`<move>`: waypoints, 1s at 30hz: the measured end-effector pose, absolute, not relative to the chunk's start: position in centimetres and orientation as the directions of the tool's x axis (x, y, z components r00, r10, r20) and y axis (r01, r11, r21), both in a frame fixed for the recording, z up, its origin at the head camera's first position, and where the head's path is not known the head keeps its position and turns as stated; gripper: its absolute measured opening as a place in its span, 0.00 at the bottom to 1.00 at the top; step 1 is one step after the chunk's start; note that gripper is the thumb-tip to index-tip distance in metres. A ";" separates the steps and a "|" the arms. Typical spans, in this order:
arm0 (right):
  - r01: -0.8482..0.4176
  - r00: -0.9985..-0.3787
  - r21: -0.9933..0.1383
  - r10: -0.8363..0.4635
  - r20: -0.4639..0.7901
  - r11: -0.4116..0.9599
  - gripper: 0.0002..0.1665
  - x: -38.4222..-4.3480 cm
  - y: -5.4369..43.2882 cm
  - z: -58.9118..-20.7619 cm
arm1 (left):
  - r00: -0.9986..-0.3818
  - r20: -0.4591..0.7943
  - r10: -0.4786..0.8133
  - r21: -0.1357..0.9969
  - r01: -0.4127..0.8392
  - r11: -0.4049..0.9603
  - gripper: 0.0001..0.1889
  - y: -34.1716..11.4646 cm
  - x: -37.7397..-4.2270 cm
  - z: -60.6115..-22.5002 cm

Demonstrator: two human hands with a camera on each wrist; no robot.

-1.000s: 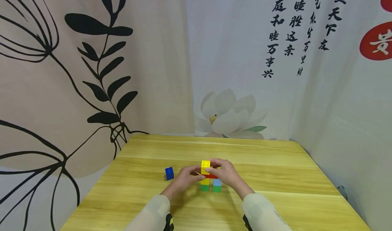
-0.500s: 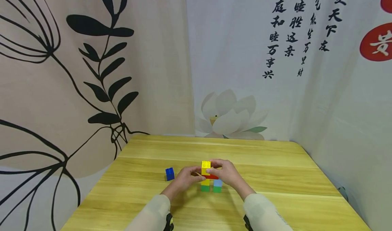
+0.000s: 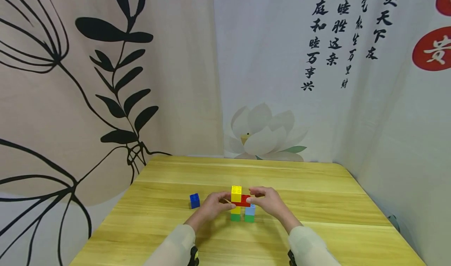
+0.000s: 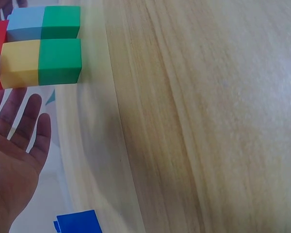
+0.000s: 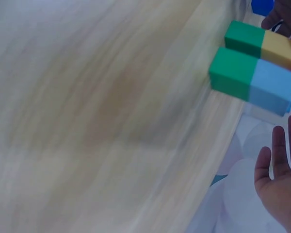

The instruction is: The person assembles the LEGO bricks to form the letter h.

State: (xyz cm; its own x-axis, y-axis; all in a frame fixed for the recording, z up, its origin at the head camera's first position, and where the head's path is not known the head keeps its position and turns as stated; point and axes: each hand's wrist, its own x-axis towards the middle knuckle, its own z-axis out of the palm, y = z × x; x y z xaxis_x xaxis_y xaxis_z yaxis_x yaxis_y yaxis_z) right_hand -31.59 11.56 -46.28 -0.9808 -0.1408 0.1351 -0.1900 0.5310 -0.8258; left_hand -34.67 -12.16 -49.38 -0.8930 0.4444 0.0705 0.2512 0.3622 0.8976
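A stack of building blocks stands on the table. Two green blocks [image 3: 249, 219] form its feet, carrying a lower yellow block [image 3: 236, 210] on the left and a light blue block [image 3: 249, 210] on the right. Across both lies a red block [image 3: 244, 201]; an upper yellow block [image 3: 236, 191] sits on its left end. My left hand [image 3: 213, 205] holds the stack's left side around the red block, thumb in front and fingers behind. At the right end, my right hand [image 3: 270, 202] has loosely bent fingers, its thumb tip by the red block; contact is unclear.
A dark blue block [image 3: 195, 200] lies alone on the wooden table [image 3: 317, 203], left of my left hand. Printed curtains [image 3: 275, 62] hang behind the table's far edge and along its right side.
My right hand has let go of the upper yellow block and shifted right, uncovering more of the red block. My left hand and the stack stay where they were.
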 end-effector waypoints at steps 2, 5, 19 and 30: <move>-0.173 -0.984 -0.836 -0.121 0.128 0.521 0.27 -31.5 11.9 -46.6 | -0.895 0.071 0.440 0.898 0.249 0.362 0.18 -12.1 -34.7 -49.4; -0.142 -0.989 -0.853 -0.107 0.101 0.502 0.28 -31.2 12.4 -47.0 | -0.898 0.069 0.434 0.898 0.246 0.364 0.18 -12.1 -34.6 -49.4; -0.122 -0.991 -0.866 -0.113 0.077 0.484 0.25 -30.9 13.0 -48.9 | -0.903 0.076 0.423 0.896 0.248 0.368 0.19 -11.7 -34.2 -49.7; -0.121 -0.990 -0.894 -0.124 0.074 0.431 0.25 -30.5 12.8 -49.3 | -0.897 0.095 0.433 0.898 0.265 0.352 0.18 -11.6 -34.3 -49.9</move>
